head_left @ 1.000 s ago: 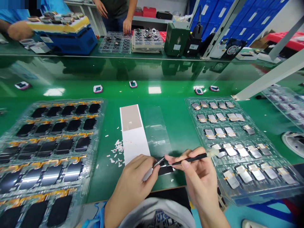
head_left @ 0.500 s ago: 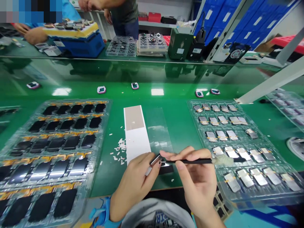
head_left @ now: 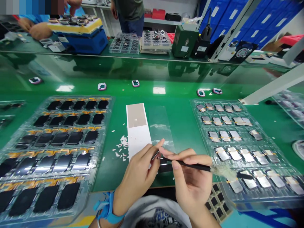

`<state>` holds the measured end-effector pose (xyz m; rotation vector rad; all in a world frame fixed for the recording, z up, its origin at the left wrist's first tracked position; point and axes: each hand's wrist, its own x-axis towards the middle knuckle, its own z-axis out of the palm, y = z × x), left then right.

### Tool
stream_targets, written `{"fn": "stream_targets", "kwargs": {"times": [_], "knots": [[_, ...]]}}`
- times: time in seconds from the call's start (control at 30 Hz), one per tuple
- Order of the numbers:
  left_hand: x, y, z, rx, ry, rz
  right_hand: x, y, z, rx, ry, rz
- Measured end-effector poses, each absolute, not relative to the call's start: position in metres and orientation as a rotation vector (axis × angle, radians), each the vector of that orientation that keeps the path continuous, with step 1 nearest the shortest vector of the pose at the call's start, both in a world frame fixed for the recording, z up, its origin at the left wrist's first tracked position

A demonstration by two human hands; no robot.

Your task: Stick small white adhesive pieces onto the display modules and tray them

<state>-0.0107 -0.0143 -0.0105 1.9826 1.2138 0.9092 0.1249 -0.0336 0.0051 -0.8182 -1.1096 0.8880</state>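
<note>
My left hand (head_left: 140, 169) pinches a small flat part (head_left: 155, 155) with a silvery face, turned nearly edge-on and mostly hidden by the fingers. My right hand (head_left: 193, 179) grips a slim black pen-like tool (head_left: 196, 165), with pale wrapping near its rear end. The tool's thin metal tip meets or nearly meets the part; I cannot tell which. Beyond the hands lie a white strip (head_left: 139, 136) with a beige upper section and a clear film sheet (head_left: 159, 122). Small white scraps (head_left: 123, 142) are scattered left of the strip. Beneath the fingers is a dark flat piece (head_left: 166, 167).
On the left, a clear tray (head_left: 109, 106) holds rows of black screens with orange flex cables. Another clear tray (head_left: 244, 136) on the right carries silvery parts. Several pink-rimmed watch cases (head_left: 102, 86) lie farther back. A white post (head_left: 273, 84) slants at right. Two people stand beyond.
The part in my left hand has turned more edge-on, and a left finger has lifted. The tool's rear end has tilted lower. The whole view has shifted slightly.
</note>
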Motion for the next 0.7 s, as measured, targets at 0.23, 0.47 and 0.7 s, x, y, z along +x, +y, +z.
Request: {"fn": "stream_targets", "kwargs": {"times": [0.23, 0.47, 0.7], "knots": [[-0.0073, -0.0126, -0.0080, 1.907, 1.191, 0.911, 0.1166, -0.0307, 0.0003, -0.861, -1.071, 0.777], [-0.0094, -0.0132, -0.0090, 1.847, 1.163, 0.871, 0.1156, -0.0265, -0.0047, -0.828, -1.148, 0.668], [-0.0110, -0.0144, -0.0108, 1.821, 1.152, 0.871, 0.1153, -0.0255, -0.0049, -0.828, -1.157, 0.651]]}}
